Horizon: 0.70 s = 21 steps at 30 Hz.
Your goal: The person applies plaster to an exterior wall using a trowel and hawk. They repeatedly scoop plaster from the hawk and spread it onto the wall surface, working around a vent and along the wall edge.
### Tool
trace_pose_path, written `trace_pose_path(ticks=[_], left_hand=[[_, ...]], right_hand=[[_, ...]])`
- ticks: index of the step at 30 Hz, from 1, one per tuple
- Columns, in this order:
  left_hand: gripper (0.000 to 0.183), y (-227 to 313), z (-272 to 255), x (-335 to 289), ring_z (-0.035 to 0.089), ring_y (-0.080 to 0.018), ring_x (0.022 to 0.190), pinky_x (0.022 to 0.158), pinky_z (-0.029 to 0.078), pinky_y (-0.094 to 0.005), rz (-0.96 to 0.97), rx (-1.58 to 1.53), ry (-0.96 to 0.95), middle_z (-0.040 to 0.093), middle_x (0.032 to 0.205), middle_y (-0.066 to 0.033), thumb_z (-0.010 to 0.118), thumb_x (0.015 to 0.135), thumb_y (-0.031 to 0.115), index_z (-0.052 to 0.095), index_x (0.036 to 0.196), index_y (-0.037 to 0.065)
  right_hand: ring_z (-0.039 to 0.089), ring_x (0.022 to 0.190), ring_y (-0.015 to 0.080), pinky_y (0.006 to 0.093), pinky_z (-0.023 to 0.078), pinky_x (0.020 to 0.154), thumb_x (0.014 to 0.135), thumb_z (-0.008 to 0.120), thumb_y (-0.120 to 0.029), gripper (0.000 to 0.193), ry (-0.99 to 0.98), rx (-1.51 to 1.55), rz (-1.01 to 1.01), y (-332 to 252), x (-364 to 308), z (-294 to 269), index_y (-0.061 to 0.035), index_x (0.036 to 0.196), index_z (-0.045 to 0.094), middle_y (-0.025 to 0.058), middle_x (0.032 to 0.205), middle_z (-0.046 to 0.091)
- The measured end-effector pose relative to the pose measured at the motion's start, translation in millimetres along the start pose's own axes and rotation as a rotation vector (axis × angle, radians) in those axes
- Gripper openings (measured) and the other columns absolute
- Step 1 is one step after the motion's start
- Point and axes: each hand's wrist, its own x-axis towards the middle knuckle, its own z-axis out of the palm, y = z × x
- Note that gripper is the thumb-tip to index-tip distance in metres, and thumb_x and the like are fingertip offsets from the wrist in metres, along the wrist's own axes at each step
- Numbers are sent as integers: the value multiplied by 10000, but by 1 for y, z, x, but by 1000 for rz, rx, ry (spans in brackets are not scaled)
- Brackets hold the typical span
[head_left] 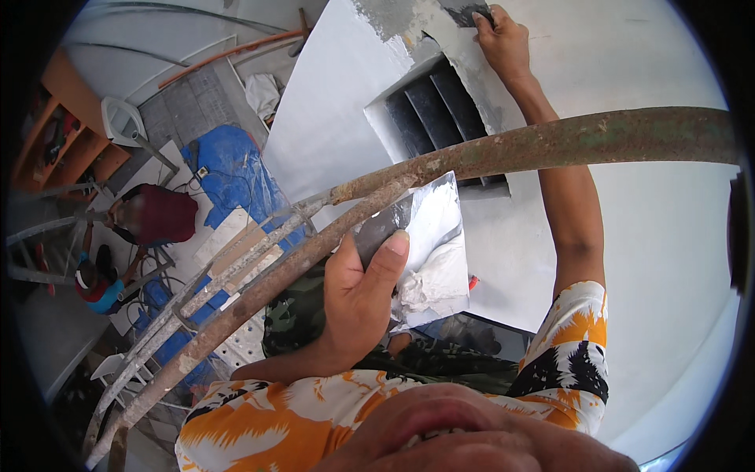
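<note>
My left hand (pixel 358 287) grips a flat plate (pixel 387 228) by its grey edge, thumb on top. White putty (pixel 434 282) lies heaped on its lower part and smeared over the rest. Up at the wall, my right hand (pixel 505 49) is closed on a dark flat scraper (pixel 462 13), which rests against the white wall (pixel 645 71) above a rectangular opening (pixel 429 106) with dark slats. Rough grey patches border this opening. The scraper's far end is cut off by the picture's upper rim.
Rusty scaffold pipes (pixel 550 149) cross between me and the wall, passing over my right arm. Far below on the left, two people (pixel 165 216) work beside blue sheeting (pixel 228 161), a wooden shelf (pixel 75 157) and scattered boards. An orange pipe (pixel 228 57) runs at the back.
</note>
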Motion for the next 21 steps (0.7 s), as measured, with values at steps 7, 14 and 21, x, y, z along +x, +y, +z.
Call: trace_pose_path(ticks=[7,14,21], left_hand=[[280,-3,-2,-3,596,-101,999,902,464,-272,-19,-110,-1,659,1127,-46,588,1021,140,595,1256,-12],[283,-11,8,-11,624,-124,1021,923,482,-291,-26,-122,22,670,1143,-66,583,1023,142,595,1258,-15],[292,-4,6,-9,577,-91,996,894,474,-268,-50,-121,15,653,1121,-51,578,1040,174,576,1258,-21]], right_hand=[[674,565,263,382,525,545,928,616,-103,136,35,53,-6,-9,4,-15,27,945,653,186,674,672],[699,686,358,432,550,653,899,630,-123,234,-174,-50,101,-14,-8,-45,42,1063,650,252,817,698],[676,906,460,525,535,796,906,613,-194,460,-213,-216,-44,-19,5,-18,-61,1345,583,269,960,702]])
